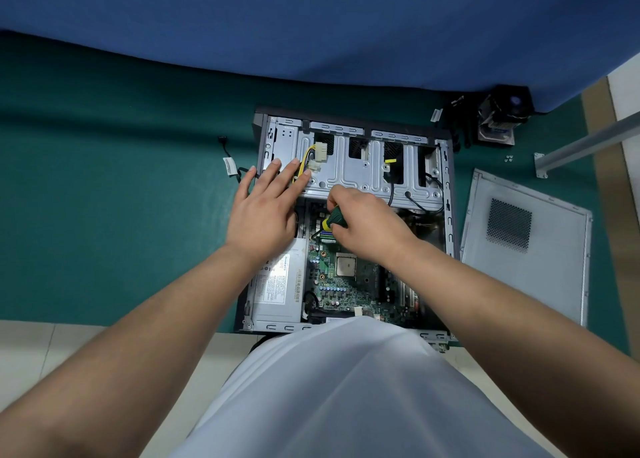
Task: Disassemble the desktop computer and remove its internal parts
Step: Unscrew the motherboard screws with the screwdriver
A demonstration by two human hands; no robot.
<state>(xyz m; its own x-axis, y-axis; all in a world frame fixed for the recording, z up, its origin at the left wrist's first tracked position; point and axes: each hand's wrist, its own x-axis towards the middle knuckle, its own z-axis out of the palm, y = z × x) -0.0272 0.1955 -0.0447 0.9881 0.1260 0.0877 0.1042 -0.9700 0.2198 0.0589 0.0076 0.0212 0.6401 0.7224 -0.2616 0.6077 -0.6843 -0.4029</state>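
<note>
Computer case [448,194] lies open, motherboard [346,284] and power supply [277,284] exposed.

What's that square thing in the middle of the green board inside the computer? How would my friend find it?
Start at the open computer case lying on the green mat. In its near half sits the green motherboard, beside the silver power supply box. The square is the processor chip: a flat, pale, metal-topped square just below the right hand, and the biggest plain square among the board's small parts.
</note>
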